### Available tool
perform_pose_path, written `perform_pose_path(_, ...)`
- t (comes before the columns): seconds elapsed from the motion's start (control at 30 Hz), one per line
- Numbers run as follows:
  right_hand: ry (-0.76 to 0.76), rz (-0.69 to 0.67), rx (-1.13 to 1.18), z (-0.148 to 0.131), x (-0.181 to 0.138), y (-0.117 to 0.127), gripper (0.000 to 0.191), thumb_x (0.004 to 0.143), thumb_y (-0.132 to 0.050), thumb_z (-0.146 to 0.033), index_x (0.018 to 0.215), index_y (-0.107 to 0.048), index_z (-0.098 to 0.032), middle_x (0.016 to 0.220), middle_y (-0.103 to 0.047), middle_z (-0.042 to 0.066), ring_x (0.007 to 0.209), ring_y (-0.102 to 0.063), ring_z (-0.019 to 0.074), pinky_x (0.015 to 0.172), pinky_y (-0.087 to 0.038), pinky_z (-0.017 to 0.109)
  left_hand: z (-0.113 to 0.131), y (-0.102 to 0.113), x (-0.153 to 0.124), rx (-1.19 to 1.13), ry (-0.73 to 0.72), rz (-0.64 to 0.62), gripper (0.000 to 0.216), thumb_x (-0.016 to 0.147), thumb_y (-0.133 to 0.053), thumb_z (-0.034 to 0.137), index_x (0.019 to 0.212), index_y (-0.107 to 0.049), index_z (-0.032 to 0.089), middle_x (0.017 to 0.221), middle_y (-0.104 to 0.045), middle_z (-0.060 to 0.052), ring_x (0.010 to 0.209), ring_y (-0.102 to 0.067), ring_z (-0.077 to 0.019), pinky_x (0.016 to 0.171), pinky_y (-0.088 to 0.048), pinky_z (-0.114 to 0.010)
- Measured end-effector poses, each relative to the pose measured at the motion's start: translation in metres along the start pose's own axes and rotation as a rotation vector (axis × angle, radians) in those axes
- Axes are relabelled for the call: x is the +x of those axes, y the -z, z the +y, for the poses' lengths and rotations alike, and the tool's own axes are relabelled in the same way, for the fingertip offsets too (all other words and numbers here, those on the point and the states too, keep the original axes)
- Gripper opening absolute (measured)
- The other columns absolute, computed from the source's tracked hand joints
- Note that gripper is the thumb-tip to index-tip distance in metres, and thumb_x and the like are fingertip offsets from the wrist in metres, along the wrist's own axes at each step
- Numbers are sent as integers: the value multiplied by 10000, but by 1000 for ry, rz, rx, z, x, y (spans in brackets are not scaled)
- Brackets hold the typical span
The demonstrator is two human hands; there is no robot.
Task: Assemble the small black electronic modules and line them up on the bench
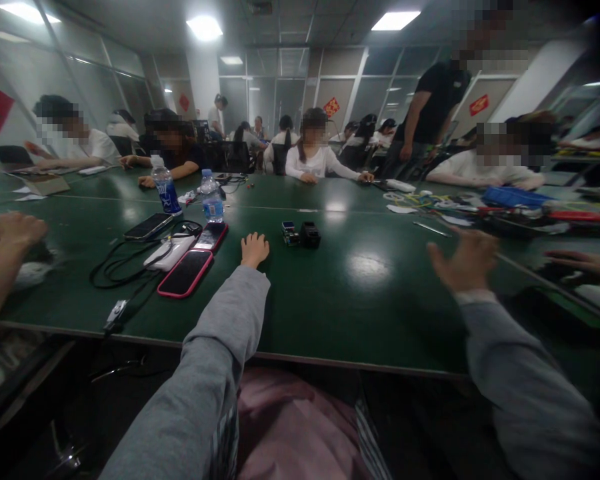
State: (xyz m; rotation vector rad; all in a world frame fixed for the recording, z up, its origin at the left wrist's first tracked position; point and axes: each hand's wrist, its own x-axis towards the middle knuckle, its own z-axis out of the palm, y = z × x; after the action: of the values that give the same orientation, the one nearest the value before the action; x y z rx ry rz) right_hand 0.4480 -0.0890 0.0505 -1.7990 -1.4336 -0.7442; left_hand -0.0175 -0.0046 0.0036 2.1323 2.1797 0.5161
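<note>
On the green table (300,313) my left hand (255,250) rests palm down, its fingers a little apart and holding nothing. Just right of it stand a small electronic module (290,235) with a screen and bare circuitry and, close beside that, a small black box (311,235). Phones lie to the left of this hand: one in a pink case (186,273) and another with a red edge (214,236). Over the right side of the table, my right hand (467,260) is raised and slightly blurred, thumb out and fingers spread, with nothing in it.
A white power bank (170,252), black cables (113,263), a dark phone (149,227) and two bottles, one blue-labelled (165,190) and one clear (212,198), occupy the left. Wires and a blue tray (515,197) lie right. Co-workers sit around; a neighbour's arm (10,257) reaches in.
</note>
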Motion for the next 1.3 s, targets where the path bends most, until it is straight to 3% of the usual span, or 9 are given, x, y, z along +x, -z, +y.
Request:
perform_pose_path(0.1,118,-246,241,-103,-3,-42,541,950,-467,-499,1385,-506,-181,1333,-449,212,1270,-402,300,956,-400,469,2,1,0,7,12,4,509,987,-285,385,1440,-458,229,1571,-370,-79,1459,-299,-257,1203,-223,-504)
perform_pose_path(0.17,180,-377,348,-166,-14,-62,543,939,-488,-460,1415,-473,-199,1333,-451,183,1243,-431,314,969,-425,480,3,1,-1,10,13,7,505,988,-282,382,1432,-468,229,1568,-375,-81,1455,-305,-260,1201,-225,-508)
perform_pose_path(0.23,237,-460,396,-209,-26,-77,585,922,-519,-447,1452,-436,-212,1380,-411,180,1262,-426,339,989,-429,498,3,0,0,17,11,10,507,988,-275,381,1429,-470,227,1564,-382,-84,1451,-311,-261,1198,-228,-511)
perform_pose_path(0.3,259,-522,416,-230,-34,-90,610,919,-529,-422,1478,-406,-209,1419,-372,184,1283,-424,346,1014,-425,500,3,-1,1,21,7,5,514,988,-272,385,1435,-463,220,1564,-381,-88,1450,-313,-262,1196,-234,-511)
perform_pose_path(0.57,164,-592,458,-225,-32,-114,561,933,-479,-344,1474,-417,-207,1326,-455,172,1112,-581,302,978,-483,457,1,-5,5,25,1,5,525,982,-275,399,1437,-461,215,1567,-375,-92,1452,-310,-273,1195,-233,-511)
perform_pose_path(0.9,127,-595,506,-225,-34,-109,559,888,-527,-315,1434,-457,-211,1271,-476,147,1076,-587,278,958,-500,435,2,-3,4,25,10,-13,513,986,-283,396,1444,-453,239,1575,-364,-77,1461,-298,-261,1196,-234,-506)
perform_pose_path(1.03,127,-531,518,-224,-32,-107,539,884,-507,-269,1417,-480,-197,1310,-466,144,1130,-565,270,992,-485,426,2,-4,4,25,-2,0,524,985,-287,401,1447,-452,218,1569,-372,-92,1456,-305,-267,1197,-234,-504)
perform_pose_path(1.3,95,-534,533,-221,-32,-117,546,882,-510,-266,1423,-479,-193,1314,-473,148,1143,-565,276,991,-490,439,3,-2,4,31,10,-11,514,987,-282,393,1445,-455,235,1571,-370,-81,1459,-302,-266,1198,-235,-503)
